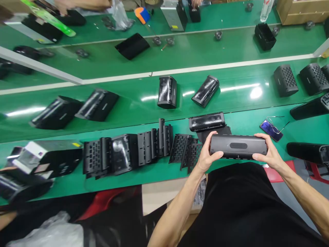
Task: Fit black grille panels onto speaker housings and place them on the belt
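A long black speaker housing [238, 151] with an oval panel on its upper face lies level between my two hands, above the near edge of the green bench. My left hand [207, 155] grips its left end, thumb on the near side. The right end is held by my right hand [269, 151], with its thumb also along the near edge. Just beyond my left hand rests another black speaker housing [207, 121] with a glossy front, on a dark flat sheet [226, 130]. Perforated black grilles [180, 148] lean together to the left of my left hand.
Black panels [147, 147] and a boxed unit [56, 154] line the bench leftward. Several speaker housings [167, 92] sit on the green belt beyond. Glasses and a phone [271, 130] lie right of my hands. Co-workers' hands [82, 4] show across the bench.
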The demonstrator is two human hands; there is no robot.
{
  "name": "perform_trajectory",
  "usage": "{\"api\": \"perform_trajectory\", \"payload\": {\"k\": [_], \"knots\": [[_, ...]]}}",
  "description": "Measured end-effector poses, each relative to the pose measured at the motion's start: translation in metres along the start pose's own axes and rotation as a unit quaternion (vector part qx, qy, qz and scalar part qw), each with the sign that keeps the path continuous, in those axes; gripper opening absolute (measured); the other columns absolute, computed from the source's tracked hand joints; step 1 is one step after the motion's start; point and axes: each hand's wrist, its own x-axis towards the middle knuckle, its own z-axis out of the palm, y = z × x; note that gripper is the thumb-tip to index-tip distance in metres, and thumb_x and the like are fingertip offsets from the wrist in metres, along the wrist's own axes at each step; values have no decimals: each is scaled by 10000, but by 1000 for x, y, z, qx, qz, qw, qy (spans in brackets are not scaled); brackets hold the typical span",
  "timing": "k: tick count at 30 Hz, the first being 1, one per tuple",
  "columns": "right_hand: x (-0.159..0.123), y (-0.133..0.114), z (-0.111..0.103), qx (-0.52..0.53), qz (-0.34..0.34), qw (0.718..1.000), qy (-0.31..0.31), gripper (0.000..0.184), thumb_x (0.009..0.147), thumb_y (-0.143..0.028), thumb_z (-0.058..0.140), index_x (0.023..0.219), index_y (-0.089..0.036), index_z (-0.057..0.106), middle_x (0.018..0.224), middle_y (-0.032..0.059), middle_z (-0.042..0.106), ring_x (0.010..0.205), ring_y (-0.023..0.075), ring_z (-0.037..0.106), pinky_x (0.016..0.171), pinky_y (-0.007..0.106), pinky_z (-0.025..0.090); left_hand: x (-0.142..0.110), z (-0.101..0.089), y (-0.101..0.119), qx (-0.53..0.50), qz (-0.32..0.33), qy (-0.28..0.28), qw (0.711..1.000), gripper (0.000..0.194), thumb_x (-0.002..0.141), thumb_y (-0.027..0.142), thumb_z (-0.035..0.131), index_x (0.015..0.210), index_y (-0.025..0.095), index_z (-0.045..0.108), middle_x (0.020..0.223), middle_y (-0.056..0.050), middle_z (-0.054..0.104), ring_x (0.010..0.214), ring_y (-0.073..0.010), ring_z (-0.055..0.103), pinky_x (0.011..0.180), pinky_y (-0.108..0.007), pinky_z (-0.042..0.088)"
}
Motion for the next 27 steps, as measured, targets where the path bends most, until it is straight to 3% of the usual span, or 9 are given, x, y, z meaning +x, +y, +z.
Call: {"api": "perform_trajectory", "payload": {"k": [5,10,14,18,22,27], "knots": [[-3,15,4,47,80,995,-31,913,712,-666,901,1446,-314,487,1339,93,602,1148,313,627,986,448,560,-7,5,-22,-18,-72,18,997,1039,684,617,881,1562,243,469,1349,-98,657,1227,-343,625,1117,-450,466],[-13,15,-1,37,83,994,-55,1046,723,-652,910,1570,-336,382,1611,113,442,1376,349,530,1137,473,481,-21,0,-11,19,-75,-13,997,989,705,565,896,1555,292,470,1577,-95,525,1373,-358,544,1192,-446,408],[-24,18,1,4,73,997,-39,937,718,-648,913,1470,-316,463,1481,103,528,1273,346,567,1064,453,515,-32,4,-7,20,-66,-1,998,929,716,570,891,1521,313,505,1575,-81,527,1324,-346,574,1149,-427,445],[-28,32,9,59,112,991,-48,921,709,-687,895,1425,-308,456,1287,78,581,1126,301,607,974,431,548,-37,5,-20,7,-114,6,993,929,714,583,893,1506,309,493,1458,-78,589,1241,-317,607,1102,-410,462],[-29,35,7,34,121,989,-76,999,713,-699,890,1502,-308,419,1362,92,566,1171,313,608,1024,455,532,-37,-1,-17,37,-130,-35,990,974,709,607,902,1516,289,459,1373,-90,619,1249,-337,603,1092,-436,467],[-37,23,5,-28,103,993,-51,957,734,-698,873,1489,-298,441,1414,102,548,1224,335,588,1037,459,531,-42,1,0,78,-119,-40,989,961,708,599,909,1494,279,458,1338,-100,616,1244,-343,585,1057,-443,477]]}}
